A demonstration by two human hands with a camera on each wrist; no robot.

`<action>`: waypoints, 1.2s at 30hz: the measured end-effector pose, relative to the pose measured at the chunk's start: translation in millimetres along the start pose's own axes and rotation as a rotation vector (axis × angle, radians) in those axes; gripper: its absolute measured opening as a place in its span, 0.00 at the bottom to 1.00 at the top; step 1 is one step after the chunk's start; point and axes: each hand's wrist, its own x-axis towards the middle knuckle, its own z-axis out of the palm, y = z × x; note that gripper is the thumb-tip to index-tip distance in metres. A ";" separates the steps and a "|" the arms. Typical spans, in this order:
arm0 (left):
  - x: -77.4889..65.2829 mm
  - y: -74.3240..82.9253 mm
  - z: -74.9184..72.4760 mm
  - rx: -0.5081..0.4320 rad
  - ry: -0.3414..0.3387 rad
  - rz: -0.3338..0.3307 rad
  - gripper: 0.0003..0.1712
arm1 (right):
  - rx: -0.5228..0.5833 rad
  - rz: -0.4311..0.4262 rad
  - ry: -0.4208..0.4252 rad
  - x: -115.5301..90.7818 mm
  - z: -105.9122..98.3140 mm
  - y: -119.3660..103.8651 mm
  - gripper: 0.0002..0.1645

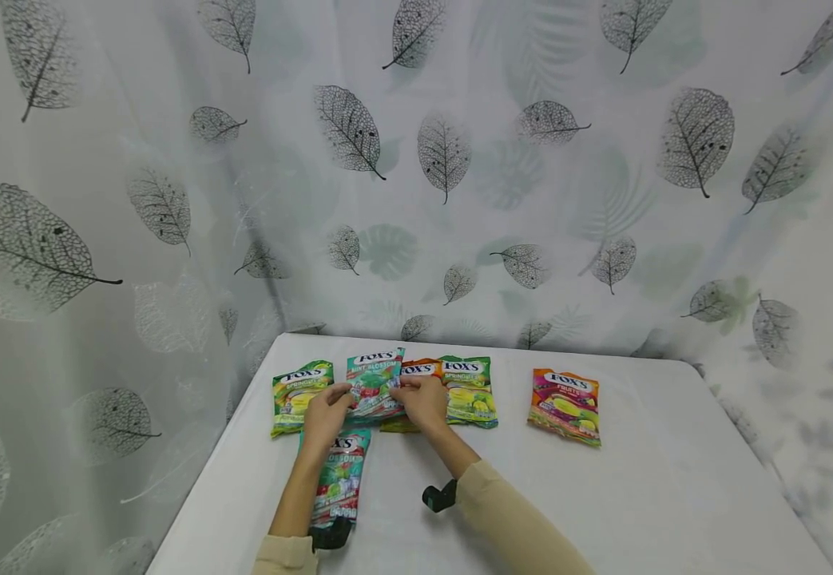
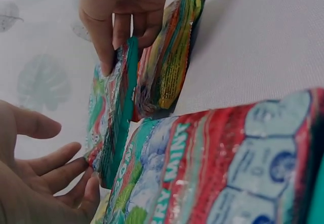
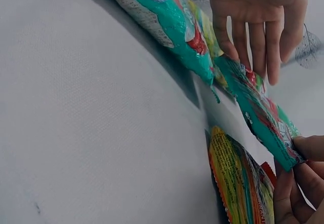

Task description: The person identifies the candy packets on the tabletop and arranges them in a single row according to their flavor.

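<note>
A teal Fox's mint blossom candy bag [image 1: 373,382] is held up between both hands, tilted. My right hand [image 1: 425,401] pinches its right edge between thumb and fingers, plainly seen in the right wrist view. My left hand [image 1: 326,415] touches the bag's left edge with extended fingers, and in the left wrist view its thumb stands apart from the bag. A second mint candy bag [image 1: 340,479] lies below, partly hidden by the left forearm. Behind the held bag, an orange Fox's candy bag [image 1: 419,368] is partly covered.
On the white table [image 1: 646,495], a yellow-green candy bag [image 1: 294,403] lies at the left and another green candy bag [image 1: 470,391] overlaps the orange one. A purple-orange fruits candy bag [image 1: 565,406] lies apart at the right. A leaf-print curtain [image 1: 488,200] hangs behind.
</note>
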 end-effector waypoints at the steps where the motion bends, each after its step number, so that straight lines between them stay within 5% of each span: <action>1: -0.4 0.7 -0.1 0.004 0.003 0.002 0.23 | 0.001 0.001 0.005 -0.7 -0.4 -0.8 0.20; 19: -12.3 13.1 -2.3 0.030 0.071 0.033 0.20 | 0.075 0.027 0.053 -11.7 -6.9 -10.7 0.17; 36: -24.7 19.0 -2.0 -0.052 0.095 0.074 0.17 | 0.126 0.033 0.036 -24.8 -19.6 -17.9 0.16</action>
